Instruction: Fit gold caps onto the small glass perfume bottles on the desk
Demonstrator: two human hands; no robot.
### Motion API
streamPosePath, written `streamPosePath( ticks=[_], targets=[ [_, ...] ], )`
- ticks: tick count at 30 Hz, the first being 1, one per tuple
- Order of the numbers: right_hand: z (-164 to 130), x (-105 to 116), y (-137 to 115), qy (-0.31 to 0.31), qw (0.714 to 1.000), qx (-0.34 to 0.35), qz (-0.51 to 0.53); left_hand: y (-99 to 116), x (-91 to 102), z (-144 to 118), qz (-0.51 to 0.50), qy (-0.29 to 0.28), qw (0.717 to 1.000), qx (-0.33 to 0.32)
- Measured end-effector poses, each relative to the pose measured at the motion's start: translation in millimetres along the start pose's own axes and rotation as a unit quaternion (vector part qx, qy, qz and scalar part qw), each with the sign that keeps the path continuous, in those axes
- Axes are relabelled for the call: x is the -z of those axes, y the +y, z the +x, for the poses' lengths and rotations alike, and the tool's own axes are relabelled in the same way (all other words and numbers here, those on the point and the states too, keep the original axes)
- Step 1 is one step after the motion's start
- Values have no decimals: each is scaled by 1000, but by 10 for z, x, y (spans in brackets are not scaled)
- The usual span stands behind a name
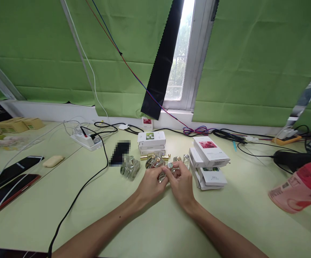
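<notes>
My left hand (150, 183) and my right hand (181, 184) meet over the middle of the table, both closed. Between their fingertips is a small clear glass bottle (161, 176). Its round silvery neck or cap (170, 165) pokes up by my right thumb and index finger, while most of the body is hidden. Just beyond the hands lie several glass bottles (154, 162) with gold-coloured tops. A narrow glass bottle (186, 161) stands behind my right hand. To the left sits another group of clear bottles (130, 169). Gold-coloured tubular parts (144, 157) lie behind the middle group.
White boxes are stacked at the back (151, 137) and on the right (211, 157). A pink red-lidded container (299, 188) stands far right. Leftward are a black cable (76, 195), a power strip (87, 139) and phones (7, 197). More cables (198, 130) run along the wall.
</notes>
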State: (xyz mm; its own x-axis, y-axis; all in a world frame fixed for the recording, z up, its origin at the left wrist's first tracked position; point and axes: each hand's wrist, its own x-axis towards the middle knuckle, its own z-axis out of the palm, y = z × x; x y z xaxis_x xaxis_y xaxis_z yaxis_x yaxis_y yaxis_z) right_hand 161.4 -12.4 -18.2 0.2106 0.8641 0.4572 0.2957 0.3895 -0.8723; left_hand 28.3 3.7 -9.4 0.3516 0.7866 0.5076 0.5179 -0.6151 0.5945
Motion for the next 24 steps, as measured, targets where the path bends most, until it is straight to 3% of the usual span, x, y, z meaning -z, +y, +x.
streamPosePath(
  ticks=[8,24],
  targets=[
    [-2,-9,11,6,1000,3,1,-6,-3,-2,-3,-4,1000,7],
    [-5,-9,-4,11,995,74,-73,5,22,6,12,-19,1000,4]
  ],
)
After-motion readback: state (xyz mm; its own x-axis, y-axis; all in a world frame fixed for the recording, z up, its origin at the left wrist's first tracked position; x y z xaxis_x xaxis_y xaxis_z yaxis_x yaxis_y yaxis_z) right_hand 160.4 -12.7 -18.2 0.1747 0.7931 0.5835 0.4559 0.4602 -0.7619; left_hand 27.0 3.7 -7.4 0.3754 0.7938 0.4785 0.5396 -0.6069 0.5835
